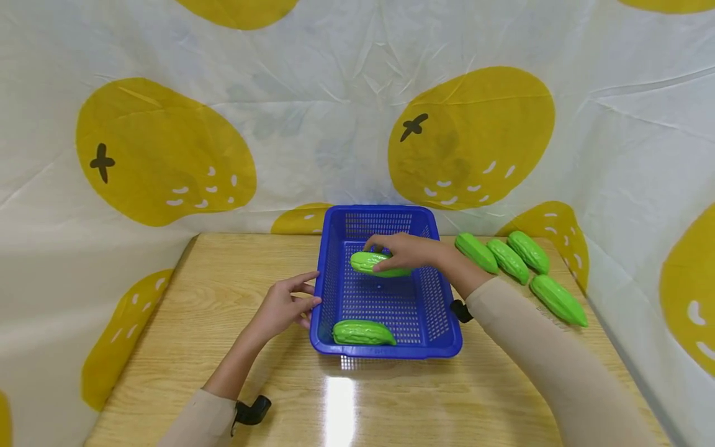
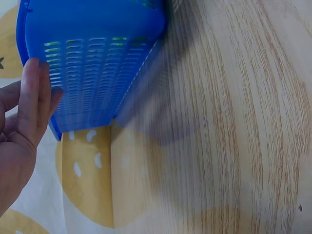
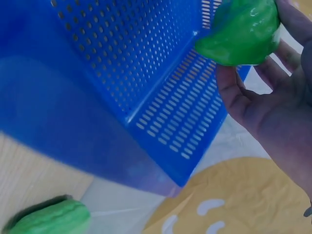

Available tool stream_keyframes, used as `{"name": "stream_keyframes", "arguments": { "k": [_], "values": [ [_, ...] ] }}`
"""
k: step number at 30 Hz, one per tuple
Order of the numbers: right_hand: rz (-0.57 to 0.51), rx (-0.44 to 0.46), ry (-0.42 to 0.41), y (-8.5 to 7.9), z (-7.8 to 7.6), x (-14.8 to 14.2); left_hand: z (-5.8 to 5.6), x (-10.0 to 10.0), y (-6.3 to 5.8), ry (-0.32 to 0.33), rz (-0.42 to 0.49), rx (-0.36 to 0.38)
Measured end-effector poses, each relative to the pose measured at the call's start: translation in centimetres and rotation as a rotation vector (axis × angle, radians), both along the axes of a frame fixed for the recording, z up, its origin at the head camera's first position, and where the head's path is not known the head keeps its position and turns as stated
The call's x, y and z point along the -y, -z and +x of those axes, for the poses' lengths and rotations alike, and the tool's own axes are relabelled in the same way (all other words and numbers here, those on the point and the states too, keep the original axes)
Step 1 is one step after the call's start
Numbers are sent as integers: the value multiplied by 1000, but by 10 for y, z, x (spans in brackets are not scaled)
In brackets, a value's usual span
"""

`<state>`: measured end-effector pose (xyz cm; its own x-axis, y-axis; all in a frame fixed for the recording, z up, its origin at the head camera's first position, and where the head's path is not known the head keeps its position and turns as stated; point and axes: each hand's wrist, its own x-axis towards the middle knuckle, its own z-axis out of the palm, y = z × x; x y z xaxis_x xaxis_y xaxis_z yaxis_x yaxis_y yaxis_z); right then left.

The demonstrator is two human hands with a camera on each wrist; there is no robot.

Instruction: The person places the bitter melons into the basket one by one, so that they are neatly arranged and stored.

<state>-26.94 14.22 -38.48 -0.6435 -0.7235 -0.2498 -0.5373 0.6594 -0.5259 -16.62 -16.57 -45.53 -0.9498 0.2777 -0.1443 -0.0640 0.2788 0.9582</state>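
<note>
My right hand [image 1: 406,249] grips a bright green bitter melon [image 1: 365,261] by its sides, inside the far half of the blue plastic basket [image 1: 385,352]. In the right wrist view this bitter melon [image 3: 243,36] is held between thumb and fingers, above the perforated basket floor. A second bitter melon [image 1: 363,333] lies along the basket's near wall. Against the basket's left side rest the fingertips of my left hand [image 1: 283,305]. The left wrist view shows that hand [image 2: 27,122] with mostly straight fingers at the slotted outer wall.
Several more bitter melons [image 1: 507,261] lie on the wooden table [image 1: 223,279] to the right of the basket. A white cloth [image 1: 313,143] printed with yellow fruit hangs behind the table and along its sides.
</note>
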Motion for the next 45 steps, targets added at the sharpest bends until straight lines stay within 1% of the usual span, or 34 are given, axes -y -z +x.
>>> {"name": "stream_keyframes", "arguments": {
  "k": [5, 12, 24, 30, 35, 45],
  "values": [
    [35, 15, -32, 5, 2, 6, 0, 1, -1, -6, -10, 0],
    [85, 51, -88, 11, 1, 16, 0, 1, 0, -1, 4, -5],
    [157, 112, -167, 28, 5, 30, 0, 0, -1, 11, 11, -9],
    [195, 148, -176, 39, 6, 35, 0, 0, -1, 10, 11, -6],
    [189, 164, -186, 44, 8, 40, 0, 1, -1, 11, 15, -6],
    [173, 192, -157, 52, 14, 43, 0, 2, -1, 22, 26, 0]
  ]
}}
